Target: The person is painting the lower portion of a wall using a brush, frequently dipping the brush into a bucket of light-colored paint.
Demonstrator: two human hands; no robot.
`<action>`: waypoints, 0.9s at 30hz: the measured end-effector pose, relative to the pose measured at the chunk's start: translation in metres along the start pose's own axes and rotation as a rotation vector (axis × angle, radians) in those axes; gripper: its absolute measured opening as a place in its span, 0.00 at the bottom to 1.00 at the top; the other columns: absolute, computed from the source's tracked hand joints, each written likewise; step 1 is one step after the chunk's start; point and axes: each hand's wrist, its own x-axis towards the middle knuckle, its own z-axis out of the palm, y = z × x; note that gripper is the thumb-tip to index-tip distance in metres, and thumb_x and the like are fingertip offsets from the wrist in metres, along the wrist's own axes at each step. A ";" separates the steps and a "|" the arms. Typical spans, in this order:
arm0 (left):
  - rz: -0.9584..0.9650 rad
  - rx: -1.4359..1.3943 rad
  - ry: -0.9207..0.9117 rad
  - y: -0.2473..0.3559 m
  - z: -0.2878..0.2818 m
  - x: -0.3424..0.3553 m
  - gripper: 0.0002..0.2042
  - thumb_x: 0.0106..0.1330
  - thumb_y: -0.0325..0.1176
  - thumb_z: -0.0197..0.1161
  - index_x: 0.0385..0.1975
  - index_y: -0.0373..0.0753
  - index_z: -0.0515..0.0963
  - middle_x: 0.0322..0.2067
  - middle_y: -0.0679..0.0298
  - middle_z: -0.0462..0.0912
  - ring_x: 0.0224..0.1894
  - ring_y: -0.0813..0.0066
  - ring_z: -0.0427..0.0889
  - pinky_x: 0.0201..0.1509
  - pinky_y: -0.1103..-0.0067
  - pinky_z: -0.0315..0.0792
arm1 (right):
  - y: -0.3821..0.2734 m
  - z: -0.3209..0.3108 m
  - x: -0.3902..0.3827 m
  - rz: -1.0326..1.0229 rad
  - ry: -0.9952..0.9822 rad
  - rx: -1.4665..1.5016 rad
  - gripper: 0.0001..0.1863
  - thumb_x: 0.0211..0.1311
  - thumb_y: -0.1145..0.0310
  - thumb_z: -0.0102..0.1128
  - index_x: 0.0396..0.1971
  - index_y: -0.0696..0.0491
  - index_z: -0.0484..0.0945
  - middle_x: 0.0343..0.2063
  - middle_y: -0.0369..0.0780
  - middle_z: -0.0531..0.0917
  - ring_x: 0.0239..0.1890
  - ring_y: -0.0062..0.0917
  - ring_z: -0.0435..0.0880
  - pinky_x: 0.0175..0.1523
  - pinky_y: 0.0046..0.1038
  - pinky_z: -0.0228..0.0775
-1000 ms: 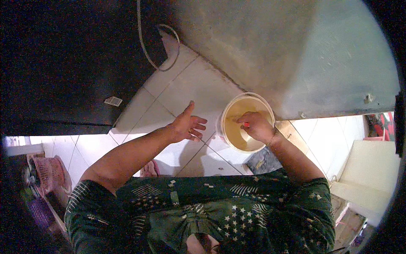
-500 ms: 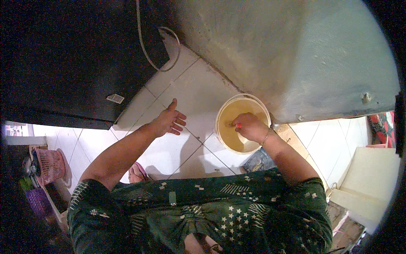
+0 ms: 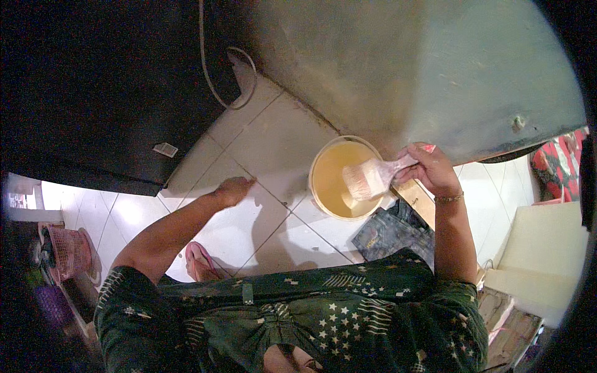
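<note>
Hanging over the mouth of a round bucket (image 3: 313, 186), a broad, flat paintbrush (image 3: 369, 179) is gripped by the right hand (image 3: 429, 169). The narrow handle is pinched between the thumb and fingers, and a red patch can be seen at its end, just above the knuckles. The brush is tilted, with its wide head pointed down and to the left. A pale coat, whitish with a hint of pink, is shown on the bristles and the band behind them, and the handle is similarly pale. Whether the bristle tips are touched by the contents cannot be told.

The bucket is set on the white tiled floor (image 3: 273, 165), near the foot of a large grey-green surface (image 3: 491, 74). Its rim is pale and rounded, and its inside is coloured a creamy yellow. A dark, printed cloth-like item (image 3: 388, 239) and a tan board (image 3: 418, 200) are placed just beside it.

The left hand (image 3: 233, 191) is held above the tiles, well apart from the bucket, with its fingers drawn in and narrow; whether anything is hidden in the palm cannot be told. Of the 2 wrists, the right is circled by a thin bracelet (image 3: 449, 198).
</note>
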 end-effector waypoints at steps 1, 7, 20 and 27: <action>0.184 0.477 -0.041 0.001 0.009 0.003 0.38 0.63 0.66 0.40 0.46 0.30 0.74 0.45 0.44 0.77 0.45 0.47 0.77 0.47 0.59 0.72 | 0.005 -0.004 -0.001 0.000 0.006 0.000 0.16 0.68 0.64 0.49 0.36 0.65 0.75 0.29 0.50 0.82 0.25 0.32 0.84 0.30 0.25 0.80; 0.617 1.111 -0.239 0.017 0.036 0.013 0.25 0.68 0.51 0.44 0.34 0.32 0.78 0.35 0.44 0.78 0.36 0.44 0.78 0.44 0.57 0.71 | 0.052 0.001 -0.009 0.045 0.187 0.467 0.16 0.67 0.62 0.49 0.40 0.63 0.72 0.33 0.50 0.81 0.31 0.37 0.84 0.37 0.34 0.80; 0.137 0.170 -0.215 0.032 -0.062 0.046 0.25 0.66 0.47 0.54 0.43 0.23 0.72 0.39 0.48 0.78 0.34 0.56 0.82 0.33 0.67 0.81 | 0.056 -0.013 -0.035 0.184 0.196 0.386 0.15 0.64 0.64 0.55 0.42 0.62 0.73 0.36 0.49 0.81 0.33 0.39 0.84 0.39 0.37 0.79; 0.137 0.323 -0.200 0.027 -0.070 0.077 0.27 0.66 0.47 0.55 0.49 0.24 0.69 0.47 0.43 0.74 0.38 0.53 0.81 0.36 0.65 0.81 | -0.051 -0.026 -0.088 -0.365 0.216 0.553 0.16 0.66 0.62 0.50 0.41 0.62 0.73 0.38 0.52 0.81 0.36 0.41 0.83 0.40 0.40 0.78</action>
